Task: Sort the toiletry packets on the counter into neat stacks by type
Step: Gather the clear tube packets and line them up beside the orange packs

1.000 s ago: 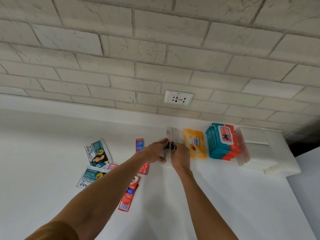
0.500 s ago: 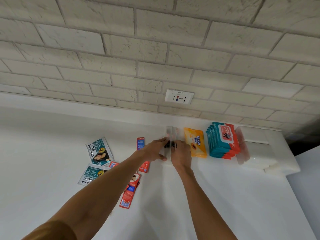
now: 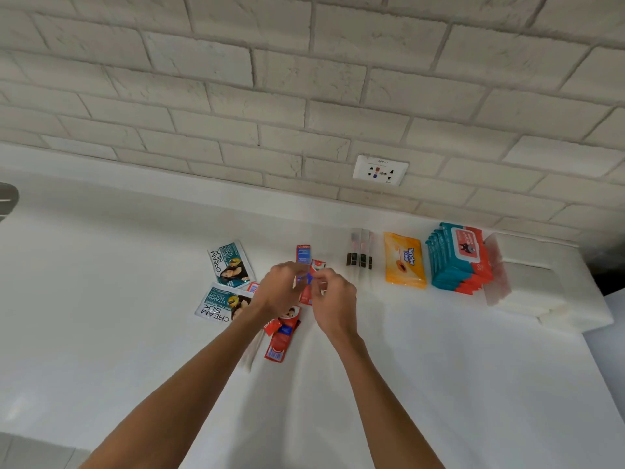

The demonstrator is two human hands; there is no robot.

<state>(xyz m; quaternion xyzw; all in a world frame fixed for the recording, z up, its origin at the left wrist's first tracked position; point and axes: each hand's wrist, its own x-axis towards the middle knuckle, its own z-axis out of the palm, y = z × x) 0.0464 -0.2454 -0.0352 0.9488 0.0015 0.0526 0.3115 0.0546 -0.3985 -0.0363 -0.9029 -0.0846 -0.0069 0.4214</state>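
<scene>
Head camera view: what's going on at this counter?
A person is sorting packets on a white counter. The left hand and right hand meet over the red toothpaste sachets, apparently pinching one; blur hides the grip. By the wall, teal wipes packs and an orange pack sit lined up; two Cream Silk sachets lie loose.

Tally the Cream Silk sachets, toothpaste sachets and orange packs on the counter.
Cream Silk sachets: 2
Toothpaste sachets: at least 4, others may be hidden
Orange packs: 1
Total: at least 7
</scene>
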